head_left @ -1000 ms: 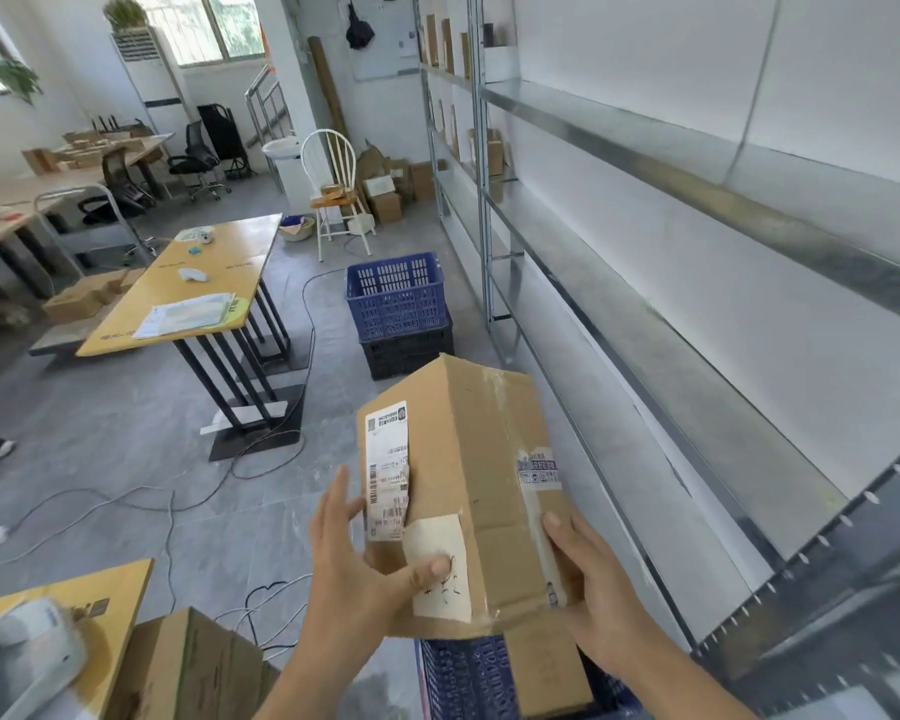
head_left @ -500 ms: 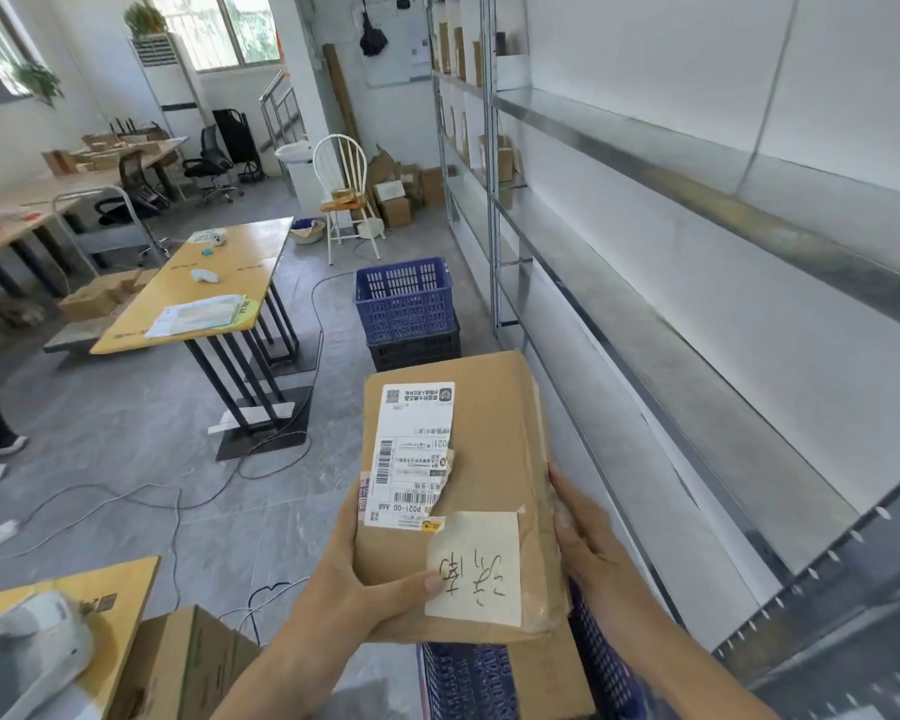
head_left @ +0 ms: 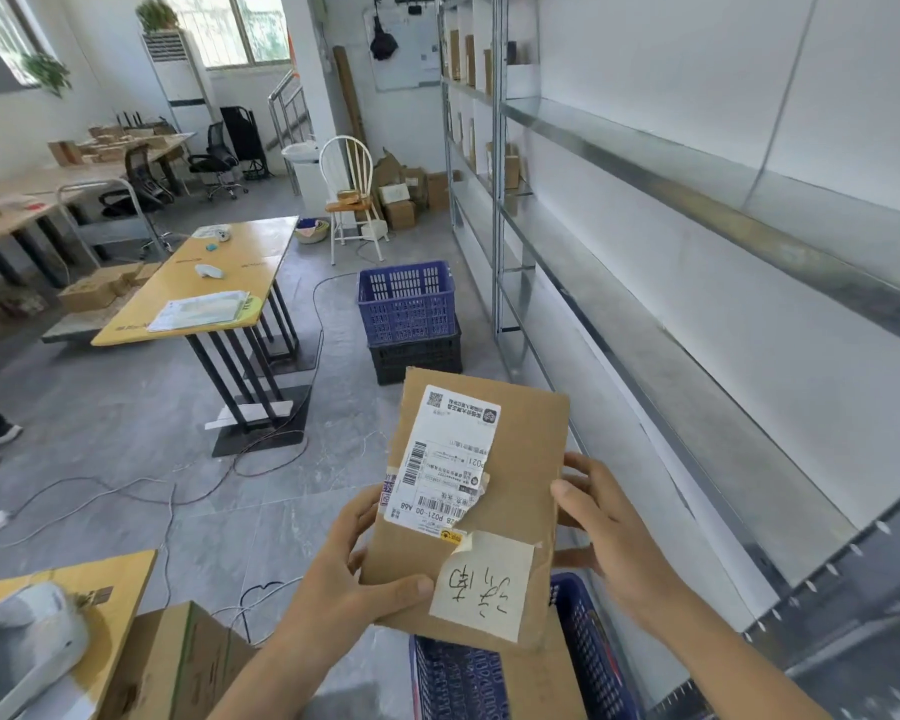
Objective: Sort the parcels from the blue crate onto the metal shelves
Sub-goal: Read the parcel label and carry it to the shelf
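You've got the parcel [head_left: 489, 491] right in the lower middle of the frame, a flat brown cardboard box with its broad face tipped up toward you. There's a white shipping label [head_left: 445, 459] on that face, torn along its right edge, and below it a pale handwritten note [head_left: 481, 584] stuck near the bottom corner.

Your left hand [head_left: 354, 579] is clamped on the box's lower left edge, thumb lying across the front just left of the note and the fingers tucked behind. Your right hand [head_left: 609, 537] grips the right edge, thumb on the front face, fingers wrapped round the back. So both hands are closed on the parcel, and it's held clear in the air.

Straight below it, at the bottom edge of the frame, is the blue crate [head_left: 588, 646], with more cardboard showing inside it. The metal shelves [head_left: 697, 356] run along the whole right side, with only a few small boxes standing on them way back at the top centre.

Further up the middle there's a second blue crate [head_left: 406, 298] stacked on a black one [head_left: 417, 358]. A yellow table [head_left: 230, 272] sits left of centre with papers on it, a white chair [head_left: 352, 194] is behind that, and a cardboard box [head_left: 178, 662] is at the lower left beside another yellow tabletop.
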Demonstrator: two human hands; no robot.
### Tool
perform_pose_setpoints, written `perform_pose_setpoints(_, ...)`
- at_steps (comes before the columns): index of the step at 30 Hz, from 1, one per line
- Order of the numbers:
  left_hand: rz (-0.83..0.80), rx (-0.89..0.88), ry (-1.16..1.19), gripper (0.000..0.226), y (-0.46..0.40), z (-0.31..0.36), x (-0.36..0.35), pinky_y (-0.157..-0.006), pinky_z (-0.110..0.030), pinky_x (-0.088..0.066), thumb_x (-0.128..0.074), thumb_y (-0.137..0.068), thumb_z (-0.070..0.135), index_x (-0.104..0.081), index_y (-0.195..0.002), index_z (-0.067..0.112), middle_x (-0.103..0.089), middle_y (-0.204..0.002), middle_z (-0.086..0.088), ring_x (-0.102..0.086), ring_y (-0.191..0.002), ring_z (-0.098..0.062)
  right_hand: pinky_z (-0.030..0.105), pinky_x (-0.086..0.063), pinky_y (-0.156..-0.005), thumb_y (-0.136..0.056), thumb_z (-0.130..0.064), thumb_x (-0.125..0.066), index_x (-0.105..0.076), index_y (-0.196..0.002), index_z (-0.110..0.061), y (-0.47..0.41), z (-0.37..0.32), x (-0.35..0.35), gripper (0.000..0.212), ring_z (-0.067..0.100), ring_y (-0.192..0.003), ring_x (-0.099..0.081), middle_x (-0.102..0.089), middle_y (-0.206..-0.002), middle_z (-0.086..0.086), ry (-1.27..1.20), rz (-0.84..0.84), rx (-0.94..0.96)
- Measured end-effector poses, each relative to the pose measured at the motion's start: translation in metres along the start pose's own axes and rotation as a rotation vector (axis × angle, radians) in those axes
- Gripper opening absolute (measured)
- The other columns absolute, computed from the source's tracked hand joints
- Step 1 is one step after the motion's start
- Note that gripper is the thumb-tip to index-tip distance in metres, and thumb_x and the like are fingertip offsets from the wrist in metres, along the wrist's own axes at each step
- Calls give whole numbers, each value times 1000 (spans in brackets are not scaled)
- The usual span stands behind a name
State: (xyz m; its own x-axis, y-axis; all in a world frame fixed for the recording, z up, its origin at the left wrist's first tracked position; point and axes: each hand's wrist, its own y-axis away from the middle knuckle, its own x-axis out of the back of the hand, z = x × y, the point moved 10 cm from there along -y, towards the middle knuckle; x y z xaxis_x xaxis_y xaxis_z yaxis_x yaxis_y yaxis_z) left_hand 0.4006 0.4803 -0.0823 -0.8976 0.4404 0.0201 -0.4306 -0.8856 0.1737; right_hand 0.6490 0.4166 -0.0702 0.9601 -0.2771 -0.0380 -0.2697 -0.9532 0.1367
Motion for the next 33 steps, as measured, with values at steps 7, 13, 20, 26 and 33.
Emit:
perform_pose_setpoints(7,-46,-48,-66,85,-3,7,0,-84,-41,-64,-96,-62,17,-57,-116,69,-60,-131,41,-59,-118,10,59,-65,-68,-77,-51,-71,-31,-147,-55,-17,-8,4,81,29,-111,-72,-68,-125,6,-85,30,-45)
perform_pose_setpoints(13,14,-22,-153,84,-8,6,20,-91,-48,-61,-93,-59,21,-60,-125,62,-61,-141,21,-56,-130,-9,59,-65,-72,-83,-51,-65,-48,-135,-51,-21,-21,4,54,32,-97,-76,-65,-123,9,-31,-27,-47)
perform_pose_setpoints(20,278,-87,25,74,-13,29,44,-84,-36,-55,-79,-84,-1,-53,-135,46,-64,-123,5,-65,-111,-19,59,-64,-76,-84,-44,-64,-51,-116,-17,-24,-16,8,44,31,-115,-68,-53,-136,4,-111,38,-39)
perform_pose_setpoints(26,346,18,117,45,-19,24,49,-87,-44,-59,-68,-94,7,-60,-130,32,-79,-114,4,-73,-112,-25,33,-60,-90,-90,-59,-54,-48,-135,-59,-16,-14,2,46,-2,-117,-66,-67,-130,-28,166,-64,-47)
perform_pose_setpoints(33,96,269,87,54,-16,-3,24,-75,-56,-61,-52,-106,30,-39,-134,74,-82,-102,10,-72,-107,-29,35,-53,-104,-82,-56,-63,-62,-127,-45,-13,-1,9,46,4,-124,-63,-69,-130,-20,152,-17,-76)
